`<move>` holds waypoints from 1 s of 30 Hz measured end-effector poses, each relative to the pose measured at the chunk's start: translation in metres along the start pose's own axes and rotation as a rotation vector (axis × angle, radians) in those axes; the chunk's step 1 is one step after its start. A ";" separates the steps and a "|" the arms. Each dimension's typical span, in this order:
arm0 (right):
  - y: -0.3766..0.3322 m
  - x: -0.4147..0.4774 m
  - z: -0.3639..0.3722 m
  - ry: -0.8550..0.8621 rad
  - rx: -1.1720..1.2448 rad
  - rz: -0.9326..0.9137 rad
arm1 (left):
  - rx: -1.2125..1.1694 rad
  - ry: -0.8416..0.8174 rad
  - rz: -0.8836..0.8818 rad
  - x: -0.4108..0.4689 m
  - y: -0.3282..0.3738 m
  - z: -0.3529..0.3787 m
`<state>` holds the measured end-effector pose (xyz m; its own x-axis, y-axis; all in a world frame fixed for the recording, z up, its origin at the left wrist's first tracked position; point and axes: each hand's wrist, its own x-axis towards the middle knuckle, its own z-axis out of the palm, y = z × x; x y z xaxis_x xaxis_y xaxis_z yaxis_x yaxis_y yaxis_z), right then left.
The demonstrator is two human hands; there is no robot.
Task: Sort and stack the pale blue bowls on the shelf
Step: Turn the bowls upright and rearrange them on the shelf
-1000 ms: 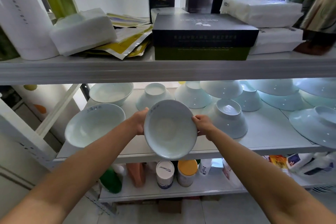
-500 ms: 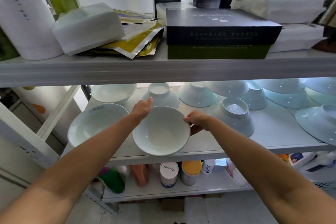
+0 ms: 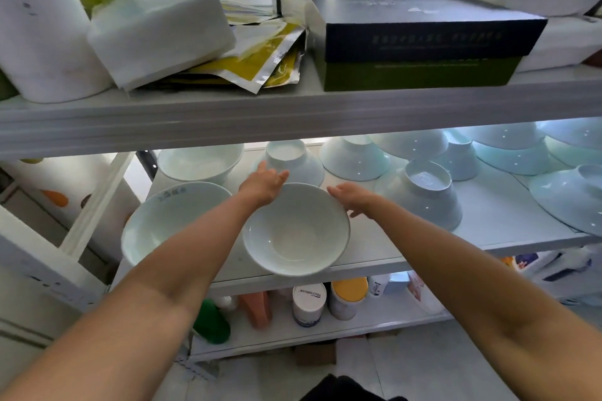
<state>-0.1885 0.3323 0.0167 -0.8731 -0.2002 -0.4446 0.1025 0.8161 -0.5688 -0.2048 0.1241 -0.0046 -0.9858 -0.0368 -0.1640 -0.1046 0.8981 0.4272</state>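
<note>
A pale blue bowl (image 3: 294, 231) sits upright at the front edge of the middle shelf (image 3: 407, 257). My left hand (image 3: 264, 184) hovers at its far left rim with fingers straight, reaching toward an upside-down bowl (image 3: 293, 161) behind. My right hand (image 3: 353, 197) is at the bowl's right rim, fingers relaxed and holding nothing. Two more upright bowls stand to the left, one large at the front (image 3: 172, 221) and one at the back (image 3: 200, 163). Several upside-down pale blue bowls (image 3: 423, 195) fill the right side.
The upper shelf board (image 3: 293, 111) hangs low over the bowls, loaded with a dark box (image 3: 420, 39), white packs and foil pouches. Jars and bottles (image 3: 309, 303) stand on the lower shelf. A white frame post (image 3: 39, 257) runs at the left.
The bowl went from tilted in both hands to resting upright on the shelf. Both hands let go of its rim, and the left hand moved back toward the upside-down bowl.
</note>
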 end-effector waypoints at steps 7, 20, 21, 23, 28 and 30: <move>-0.029 0.025 0.018 0.148 -0.453 -0.185 | 0.194 -0.052 0.125 0.035 -0.004 -0.005; -0.044 0.053 0.031 0.129 -0.485 -0.172 | 0.296 0.043 0.262 0.048 -0.001 -0.014; -0.044 0.055 0.031 0.126 -0.475 -0.171 | 0.290 0.069 0.273 0.048 -0.001 -0.014; -0.045 0.057 0.029 0.117 -0.446 -0.173 | 0.270 0.106 0.286 0.048 0.001 -0.015; -0.044 0.057 0.029 0.072 -0.404 -0.169 | 0.304 0.163 0.242 0.053 0.008 -0.015; -0.044 0.055 0.030 0.063 -0.392 -0.180 | 0.325 0.181 0.226 0.055 0.010 -0.013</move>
<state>-0.2271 0.2692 -0.0033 -0.8891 -0.3347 -0.3121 -0.2323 0.9177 -0.3223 -0.2619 0.1251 0.0023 -0.9893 0.1264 0.0725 0.1349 0.9826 0.1274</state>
